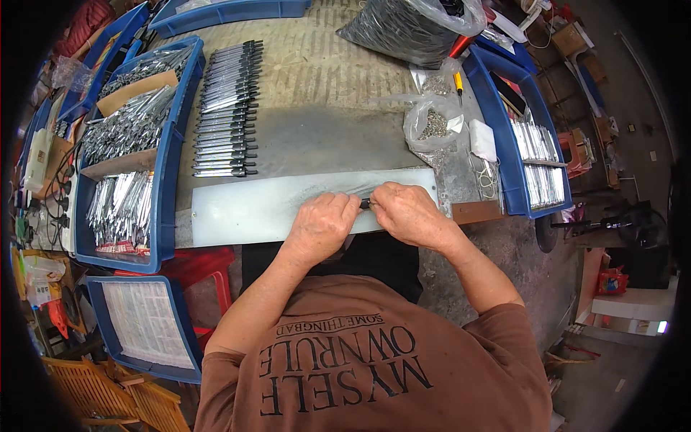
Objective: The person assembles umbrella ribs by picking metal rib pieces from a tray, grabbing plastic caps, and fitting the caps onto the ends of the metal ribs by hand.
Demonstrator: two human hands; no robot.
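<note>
Where hands [324,222] [405,212] pinch, a black piece [366,204] shows.

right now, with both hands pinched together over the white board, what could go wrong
The small dark piece between the left hand and right hand could slip and perhaps drop, as the white board lies along the table's near edge. A stray left forearm might disturb the loose row of slim silver-and-black pieces. The clear bag of small metal parts looks open, so a knock could spill it.
</note>
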